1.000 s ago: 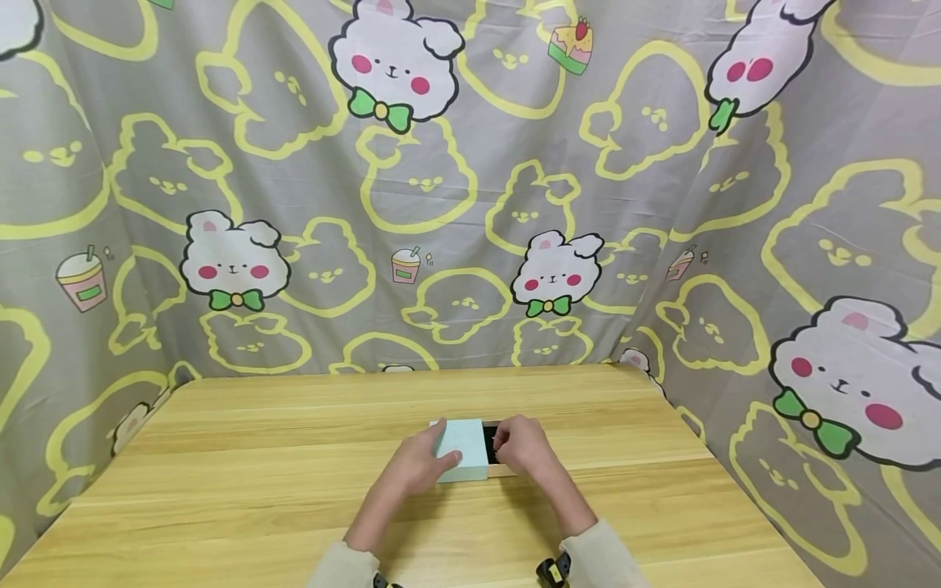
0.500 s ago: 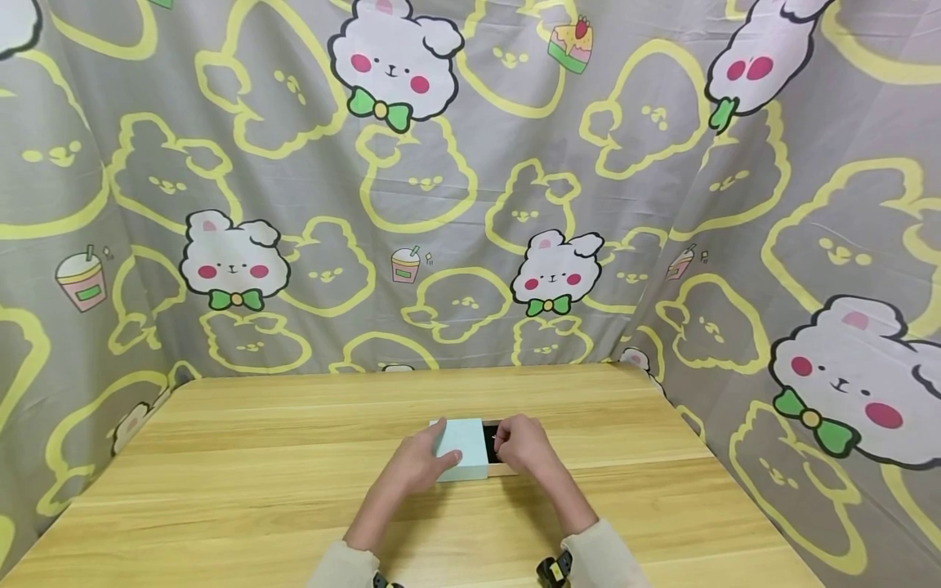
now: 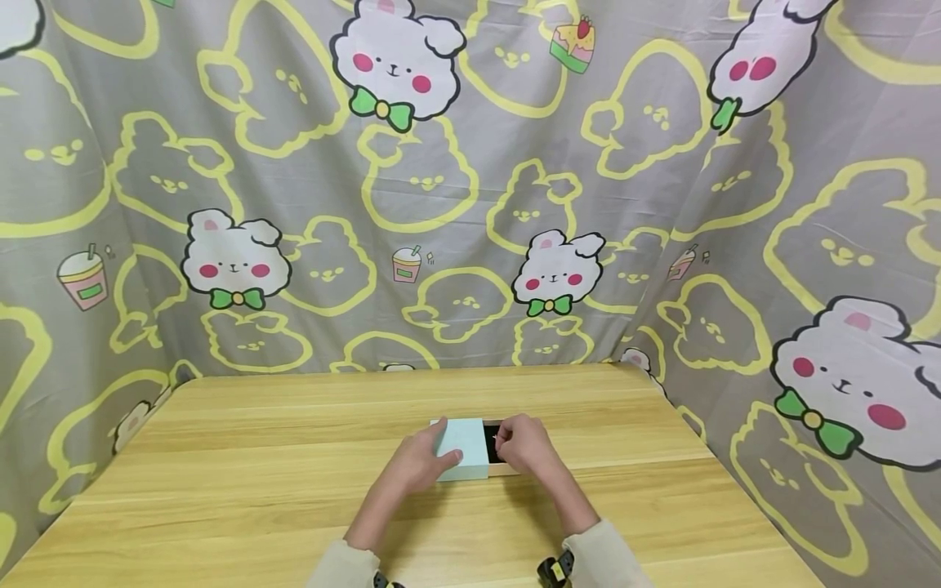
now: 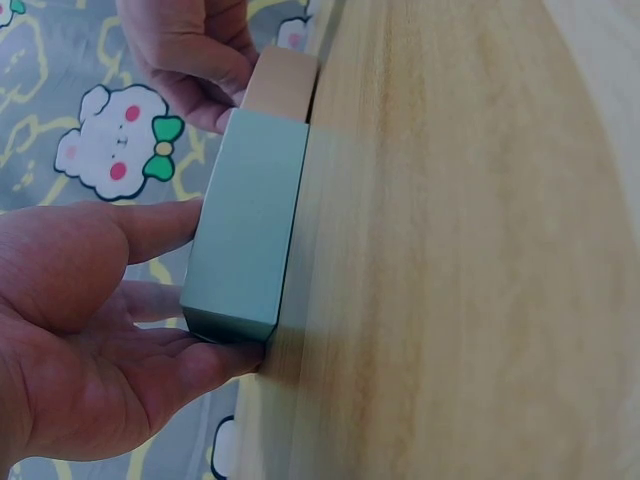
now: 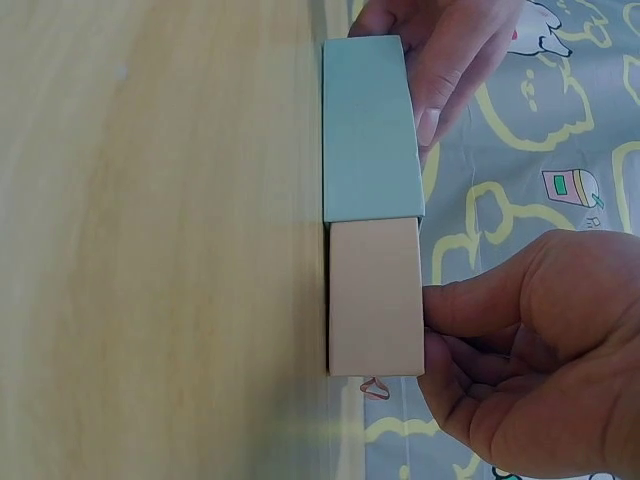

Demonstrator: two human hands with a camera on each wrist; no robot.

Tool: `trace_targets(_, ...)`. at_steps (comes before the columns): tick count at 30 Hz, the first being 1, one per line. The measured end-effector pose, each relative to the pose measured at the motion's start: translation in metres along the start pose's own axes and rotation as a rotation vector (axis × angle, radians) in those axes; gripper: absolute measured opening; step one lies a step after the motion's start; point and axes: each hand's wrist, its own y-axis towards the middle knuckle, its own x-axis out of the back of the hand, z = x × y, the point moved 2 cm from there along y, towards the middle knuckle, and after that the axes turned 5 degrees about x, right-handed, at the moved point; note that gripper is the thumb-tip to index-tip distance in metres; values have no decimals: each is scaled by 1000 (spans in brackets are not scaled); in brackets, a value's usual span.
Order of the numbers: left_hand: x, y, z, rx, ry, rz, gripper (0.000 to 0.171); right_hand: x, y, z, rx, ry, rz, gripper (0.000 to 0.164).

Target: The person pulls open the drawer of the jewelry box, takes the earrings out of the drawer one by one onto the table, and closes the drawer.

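A light blue slide-out box [image 3: 461, 449] lies on the table. Its beige inner drawer [image 5: 376, 298] is pulled partway out to the right and has a black inside. My left hand [image 3: 419, 459] grips the blue sleeve at its left end, thumb over the top and fingers round the far edge and end. Over the drawer, my right hand [image 3: 524, 445] has its fingers curled, thumb and fingertips pinching a small pale thing [image 3: 496, 438] at the black inside. Most of that thing is hidden. A small ribbon loop [image 5: 375, 388] sticks out from the drawer's end.
The wooden table [image 3: 279, 465] spreads around the box on all sides. A grey curtain [image 3: 309, 188] with rabbit and yellow outline prints hangs behind and along both sides of it.
The right hand's fingertips shift very slightly over the black inside of the drawer. The left hand and the box stay where they were.
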Motion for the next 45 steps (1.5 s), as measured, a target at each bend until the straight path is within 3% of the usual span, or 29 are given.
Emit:
trace_targets(21, 0, 0, 2, -10, -10, 0, 71, 5, 3, -1, -9, 57, 13, 12)
trace_targets(32, 0, 1, 1, -1, -2, -1, 72, 19, 6, -5, -75, 106, -77, 11)
trace_targets(45, -1, 1, 1, -5, -9, 1, 72, 30, 11, -31, -145, 169, -181, 6)
